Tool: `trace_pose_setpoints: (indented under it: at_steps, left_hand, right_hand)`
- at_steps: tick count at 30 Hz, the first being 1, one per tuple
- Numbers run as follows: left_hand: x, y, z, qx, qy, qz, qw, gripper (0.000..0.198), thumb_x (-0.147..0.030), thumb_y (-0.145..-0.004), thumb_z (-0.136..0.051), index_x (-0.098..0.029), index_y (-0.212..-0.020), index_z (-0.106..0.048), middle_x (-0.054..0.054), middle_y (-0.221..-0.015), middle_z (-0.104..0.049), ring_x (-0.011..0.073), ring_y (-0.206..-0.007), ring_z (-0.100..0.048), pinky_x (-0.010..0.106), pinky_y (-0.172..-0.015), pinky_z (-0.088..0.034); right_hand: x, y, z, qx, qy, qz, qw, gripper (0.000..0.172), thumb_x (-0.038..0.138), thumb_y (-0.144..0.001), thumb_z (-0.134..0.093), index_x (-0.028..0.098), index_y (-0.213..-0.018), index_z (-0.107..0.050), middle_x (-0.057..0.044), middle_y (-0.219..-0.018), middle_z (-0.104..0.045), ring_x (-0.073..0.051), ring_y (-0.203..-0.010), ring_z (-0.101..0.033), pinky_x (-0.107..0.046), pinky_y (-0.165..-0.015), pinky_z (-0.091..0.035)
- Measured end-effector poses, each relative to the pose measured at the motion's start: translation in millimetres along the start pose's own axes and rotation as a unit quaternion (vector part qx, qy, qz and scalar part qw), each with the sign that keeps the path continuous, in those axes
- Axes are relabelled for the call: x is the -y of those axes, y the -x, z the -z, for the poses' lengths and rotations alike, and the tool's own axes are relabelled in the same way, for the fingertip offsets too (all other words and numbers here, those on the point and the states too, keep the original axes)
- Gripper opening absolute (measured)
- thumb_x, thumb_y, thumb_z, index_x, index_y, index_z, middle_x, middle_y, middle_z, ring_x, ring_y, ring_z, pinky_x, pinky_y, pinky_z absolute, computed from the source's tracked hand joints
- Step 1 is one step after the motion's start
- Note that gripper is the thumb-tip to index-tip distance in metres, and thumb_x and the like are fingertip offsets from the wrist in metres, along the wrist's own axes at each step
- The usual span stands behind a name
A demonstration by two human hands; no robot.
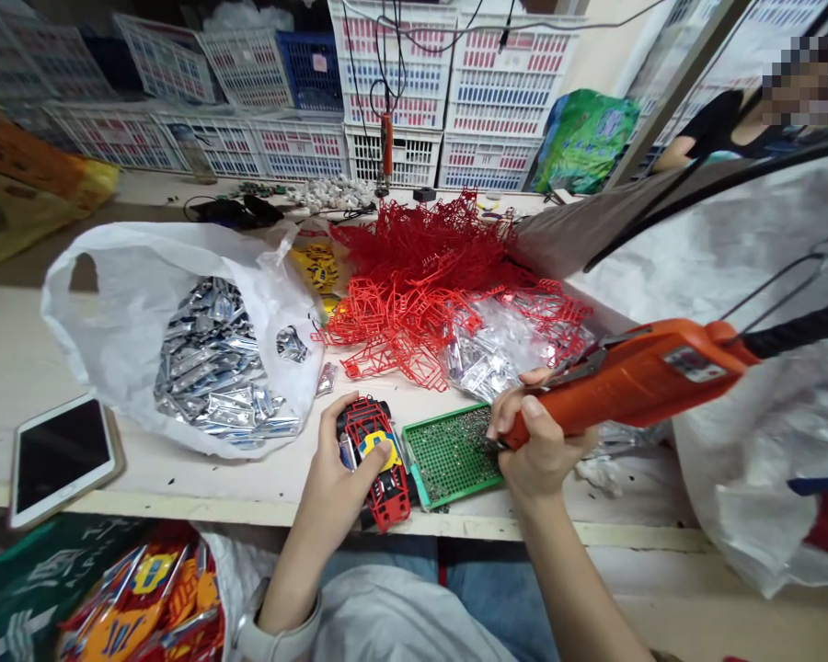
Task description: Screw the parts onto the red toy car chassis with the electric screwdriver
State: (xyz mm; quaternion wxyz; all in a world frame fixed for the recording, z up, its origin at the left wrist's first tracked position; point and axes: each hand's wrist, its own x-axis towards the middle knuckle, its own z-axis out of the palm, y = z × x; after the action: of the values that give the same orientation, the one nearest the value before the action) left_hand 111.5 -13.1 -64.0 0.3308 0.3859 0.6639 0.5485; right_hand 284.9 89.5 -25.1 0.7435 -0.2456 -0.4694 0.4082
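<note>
A red toy car [388, 504] with a yellow panel and black wheels rests at the table's front edge. My left hand [349, 473] is wrapped round its left side, thumb on the yellow panel. My right hand [542, 450] grips an orange electric screwdriver [635, 372], which slants up to the right toward its black cable. The tool's tip points down over a green perforated tray [448, 450] strewn with small metal screws. My fingers partly hide the tip and the tray's right end. The tray sits just right of the car.
Red plastic frames [414, 276] heap behind the tray, near clear bags of silvery parts [489, 359]. On the left are a white bag [124, 368] of silvery pieces and a tablet-like device [62, 455]. A second screwdriver [386, 147] hangs at the back. Another person [714, 129] is at upper right.
</note>
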Motion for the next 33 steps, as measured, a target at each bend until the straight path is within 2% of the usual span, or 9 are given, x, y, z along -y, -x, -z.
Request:
trace_pose_setpoints:
  at_steps: [6,10,13,17,20,23,26,33]
  left_hand:
    - [-6,3,-3.8,-0.013,0.017,0.007,1.000,0.061,-0.041,-0.086,-0.073,-0.025,-0.139,-0.049,0.007,-0.126,-0.069,0.0261,-0.114,-0.071,0.042,-0.107,-0.052]
    - [-5,3,-5.2,-0.023,0.011,0.021,0.999,0.059,-0.048,-0.090,-0.066,-0.026,-0.142,-0.048,0.008,-0.134,-0.065,0.0277,-0.124,-0.065,0.046,-0.114,-0.045]
    - [-5,3,-5.4,-0.020,0.005,0.034,0.999,0.063,-0.051,-0.089,-0.064,-0.026,-0.143,-0.046,0.010,-0.139,-0.062,0.0297,-0.126,-0.063,0.049,-0.115,-0.044]
    - [-6,3,-5.1,-0.003,0.010,0.037,0.999,0.059,-0.055,-0.090,-0.060,-0.025,-0.139,-0.045,0.010,-0.135,-0.063,0.0288,-0.124,-0.063,0.049,-0.114,-0.043]
    - [-7,1,-5.5,-0.002,0.010,0.020,1.000,0.055,-0.056,-0.090,-0.059,-0.023,-0.132,-0.047,0.010,-0.129,-0.065,0.0275,-0.120,-0.065,0.046,-0.111,-0.046]
    - [-9,1,-5.6,0.005,0.016,0.015,1.000,0.054,-0.055,-0.088,-0.059,-0.022,-0.130,-0.048,0.009,-0.121,-0.068,0.0271,-0.111,-0.068,0.045,-0.104,-0.050]
    - [-10,1,-5.2,0.005,0.022,0.015,1.000,0.055,-0.056,-0.087,-0.059,-0.022,-0.129,-0.048,0.009,-0.119,-0.068,0.0276,-0.110,-0.068,0.046,-0.103,-0.050]
    - [-9,1,-5.1,-0.005,0.019,0.001,1.000,0.054,-0.055,-0.087,-0.061,-0.022,-0.129,-0.049,0.011,-0.130,-0.065,0.0296,-0.128,-0.061,0.048,-0.111,-0.046]
  right_hand:
    - [-4,1,2,0.007,-0.001,-0.004,1.000,0.007,0.023,-0.082,-0.071,0.019,-0.085,-0.066,0.008,-0.046,-0.056,-0.012,-0.034,-0.049,-0.022,-0.038,-0.039]
    - [8,-5,-5,-0.013,-0.007,0.012,1.000,0.008,0.021,-0.079,-0.069,0.019,-0.085,-0.066,0.009,-0.046,-0.056,-0.011,-0.033,-0.047,-0.022,-0.036,-0.039]
    - [27,-5,-20,-0.025,-0.042,0.022,0.999,0.012,0.021,-0.077,-0.065,0.019,-0.088,-0.066,0.010,-0.044,-0.054,-0.011,-0.031,-0.044,-0.022,-0.036,-0.037]
    - [43,12,-53,0.006,-0.132,-0.012,0.991,0.013,0.020,-0.080,-0.059,0.021,-0.091,-0.064,0.010,-0.045,-0.053,-0.010,-0.031,-0.043,-0.021,-0.039,-0.039]
    - [40,30,-76,0.021,-0.169,-0.036,0.985,0.011,0.021,-0.083,-0.059,0.023,-0.093,-0.062,0.011,-0.047,-0.051,-0.009,-0.033,-0.042,-0.022,-0.041,-0.040]
    - [32,42,-88,0.037,-0.180,-0.054,0.982,0.011,0.021,-0.085,-0.060,0.023,-0.095,-0.062,0.012,-0.048,-0.051,-0.009,-0.033,-0.042,-0.022,-0.042,-0.039]
    - [27,45,-90,0.050,-0.168,-0.063,0.983,0.013,0.020,-0.086,-0.060,0.022,-0.098,-0.063,0.011,-0.049,-0.052,-0.010,-0.035,-0.044,-0.022,-0.043,-0.039]
    - [19,48,-89,0.060,-0.160,-0.041,0.984,0.012,0.019,-0.087,-0.062,0.022,-0.099,-0.064,0.011,-0.050,-0.054,-0.010,-0.036,-0.047,-0.022,-0.042,-0.040]
